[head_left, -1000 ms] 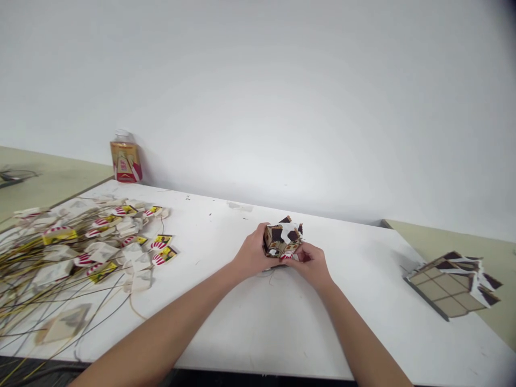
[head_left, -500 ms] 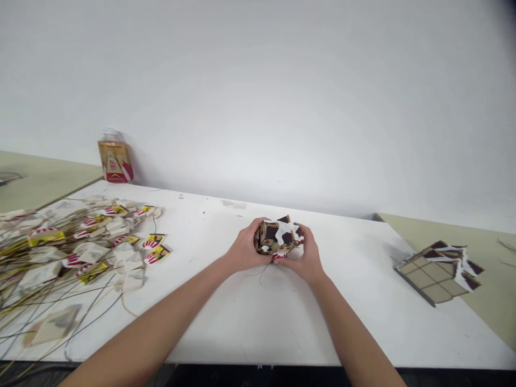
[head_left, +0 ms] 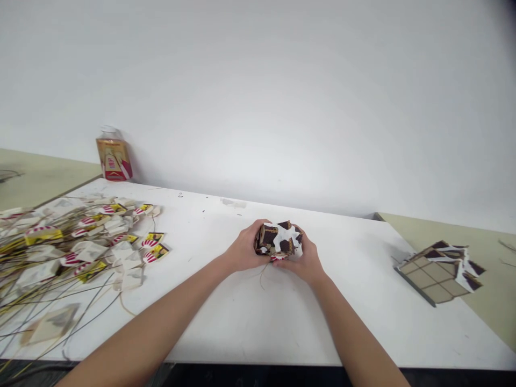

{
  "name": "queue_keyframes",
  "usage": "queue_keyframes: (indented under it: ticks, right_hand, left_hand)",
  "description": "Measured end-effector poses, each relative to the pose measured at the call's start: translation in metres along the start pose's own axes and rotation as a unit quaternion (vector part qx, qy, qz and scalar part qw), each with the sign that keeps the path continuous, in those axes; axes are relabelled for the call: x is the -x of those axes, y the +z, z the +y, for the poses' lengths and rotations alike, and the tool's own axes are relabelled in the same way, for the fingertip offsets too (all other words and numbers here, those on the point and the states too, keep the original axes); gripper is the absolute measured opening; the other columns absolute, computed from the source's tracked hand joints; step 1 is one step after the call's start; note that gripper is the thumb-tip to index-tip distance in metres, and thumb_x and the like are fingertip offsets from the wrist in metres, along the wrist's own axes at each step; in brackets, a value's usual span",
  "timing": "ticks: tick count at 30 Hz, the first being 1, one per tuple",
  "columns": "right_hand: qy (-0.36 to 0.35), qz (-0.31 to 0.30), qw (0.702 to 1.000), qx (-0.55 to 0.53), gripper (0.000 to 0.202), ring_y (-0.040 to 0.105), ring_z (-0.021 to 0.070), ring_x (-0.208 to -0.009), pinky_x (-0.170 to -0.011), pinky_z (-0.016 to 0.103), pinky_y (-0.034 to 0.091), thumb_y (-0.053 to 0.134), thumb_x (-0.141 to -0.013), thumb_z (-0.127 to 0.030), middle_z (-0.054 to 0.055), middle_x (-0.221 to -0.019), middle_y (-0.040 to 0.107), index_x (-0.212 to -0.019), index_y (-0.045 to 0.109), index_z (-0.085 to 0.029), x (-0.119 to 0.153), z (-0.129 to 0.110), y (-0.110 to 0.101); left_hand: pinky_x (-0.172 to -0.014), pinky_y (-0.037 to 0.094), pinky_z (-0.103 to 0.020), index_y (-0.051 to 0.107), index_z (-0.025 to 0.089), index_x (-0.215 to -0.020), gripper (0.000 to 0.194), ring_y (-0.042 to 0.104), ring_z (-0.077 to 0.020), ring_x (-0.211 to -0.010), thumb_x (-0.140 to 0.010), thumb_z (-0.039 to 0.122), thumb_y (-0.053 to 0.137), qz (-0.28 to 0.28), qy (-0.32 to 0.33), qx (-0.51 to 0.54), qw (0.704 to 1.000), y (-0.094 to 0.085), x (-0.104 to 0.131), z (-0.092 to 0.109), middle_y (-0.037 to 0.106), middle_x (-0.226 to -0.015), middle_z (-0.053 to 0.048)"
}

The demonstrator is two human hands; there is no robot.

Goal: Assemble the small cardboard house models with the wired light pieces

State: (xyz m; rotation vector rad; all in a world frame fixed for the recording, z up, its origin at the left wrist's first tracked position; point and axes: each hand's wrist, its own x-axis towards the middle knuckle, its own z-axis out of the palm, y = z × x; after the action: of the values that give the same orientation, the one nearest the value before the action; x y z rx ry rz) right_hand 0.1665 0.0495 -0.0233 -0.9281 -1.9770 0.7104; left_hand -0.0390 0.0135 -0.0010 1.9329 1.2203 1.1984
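Between my two hands, over the middle of the white board, is a small model house (head_left: pixel 279 238) with a dark brown roof and white snow-like patches. My left hand (head_left: pixel 246 248) is closed around its left side. Around the right side my right hand (head_left: pixel 308 257) is closed, its thumb at the lower front edge. A red-and-white striped piece (head_left: pixel 278 258) shows at the bottom front near the thumbs, and a thin cord (head_left: pixel 263 277) hangs below. The fingers behind the house are partly hidden.
A pile of striped and yellow tags (head_left: pixel 86 250) with long cords covers the left of the white board (head_left: pixel 250 328). Behind it stands a capped bottle (head_left: pixel 114 157) against the white wall. Another model house (head_left: pixel 439 273) lies tilted at the right.
The model house has tipped slightly between my hands, so more of its roof and less of its front shows. Both hands keep their hold in nearly the same place.
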Motion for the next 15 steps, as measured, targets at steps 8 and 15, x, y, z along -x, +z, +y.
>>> queue_keyframes:
  ticks: [8, 15]
  right_hand:
    - [-0.002, 0.018, 0.999, 0.036, 0.094, 0.059, 0.0298, -0.111, -0.097, 0.047, 0.047, 0.084, -0.054, -0.053, 0.010, -0.126, 0.059, -0.133, 0.043, -0.024, 0.0025, -0.0002, 0.0030]
    - [-0.014, -0.002, 1.000, 0.015, 0.097, 0.053, 0.0318, -0.121, -0.102, 0.049, 0.044, 0.083, -0.057, -0.049, 0.012, -0.133, 0.054, -0.139, 0.038, -0.023, 0.0039, -0.0029, -0.0012]
  left_hand:
    - [-0.079, 0.050, -0.031, 0.042, 0.025, -0.122, 0.069, 0.062, -0.0186, -0.091, -0.060, 0.023, 0.071, -0.001, 0.008, -0.019, 1.000, -0.0043, 0.0015, 0.0013, 0.064, -0.106, -0.002]
    - [-0.082, 0.050, -0.032, 0.039, 0.024, -0.125, 0.076, 0.063, -0.0205, -0.094, -0.057, 0.021, 0.073, 0.022, 0.009, 0.053, 0.998, 0.0048, 0.0063, 0.0003, 0.064, -0.107, -0.003]
